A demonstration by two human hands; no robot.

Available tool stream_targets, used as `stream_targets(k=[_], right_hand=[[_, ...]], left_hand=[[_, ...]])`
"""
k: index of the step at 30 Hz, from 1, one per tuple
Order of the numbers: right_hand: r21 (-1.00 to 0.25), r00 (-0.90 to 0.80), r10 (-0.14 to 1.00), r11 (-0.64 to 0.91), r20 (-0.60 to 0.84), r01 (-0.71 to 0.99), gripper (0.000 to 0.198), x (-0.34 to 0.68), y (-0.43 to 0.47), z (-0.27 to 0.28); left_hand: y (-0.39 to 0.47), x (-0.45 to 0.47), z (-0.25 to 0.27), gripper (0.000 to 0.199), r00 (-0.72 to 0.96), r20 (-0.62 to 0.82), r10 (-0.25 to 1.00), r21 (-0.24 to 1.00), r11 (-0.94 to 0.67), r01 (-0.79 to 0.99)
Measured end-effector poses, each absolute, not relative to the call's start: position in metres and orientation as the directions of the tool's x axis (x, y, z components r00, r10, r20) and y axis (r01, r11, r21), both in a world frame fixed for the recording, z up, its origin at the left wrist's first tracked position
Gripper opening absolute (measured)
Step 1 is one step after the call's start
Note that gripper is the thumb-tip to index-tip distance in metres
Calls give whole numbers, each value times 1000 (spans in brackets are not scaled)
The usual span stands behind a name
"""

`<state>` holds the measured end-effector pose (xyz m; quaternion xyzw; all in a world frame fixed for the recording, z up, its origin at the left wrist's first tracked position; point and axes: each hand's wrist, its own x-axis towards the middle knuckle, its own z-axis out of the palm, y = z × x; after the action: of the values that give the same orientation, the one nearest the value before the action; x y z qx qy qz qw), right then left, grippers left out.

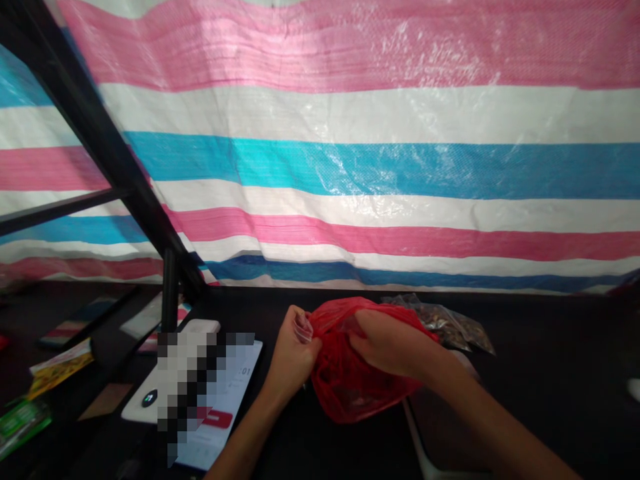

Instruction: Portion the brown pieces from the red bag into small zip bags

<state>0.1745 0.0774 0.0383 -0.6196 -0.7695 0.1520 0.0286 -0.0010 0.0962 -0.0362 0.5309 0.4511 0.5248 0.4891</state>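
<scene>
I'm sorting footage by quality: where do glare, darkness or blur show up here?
Head view: bright glare speckles the striped sheet; the black table is dark, showing little surface detail; a coarse mosaic hides part of the lit screen; the green packet at far left looks soft; the red bag is readable, if slightly soft.

Makeshift booth; striped tarpaulin (pixel 400 167)

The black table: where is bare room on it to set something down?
The widest patch of black table lies between the clear bags and the white object at the right edge. A smaller one lies in front of the red bag, beside the left forearm. Crowded: left, with phone, white device and yellow packet.
</scene>
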Motion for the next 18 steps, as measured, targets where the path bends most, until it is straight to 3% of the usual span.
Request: stream_targets(k=[18], right_hand=[[-306,-340,923,276,-180,911,29,165,80,8]], left_hand=[[95,1,-34,26,35,92,995,990,-88,-110]])
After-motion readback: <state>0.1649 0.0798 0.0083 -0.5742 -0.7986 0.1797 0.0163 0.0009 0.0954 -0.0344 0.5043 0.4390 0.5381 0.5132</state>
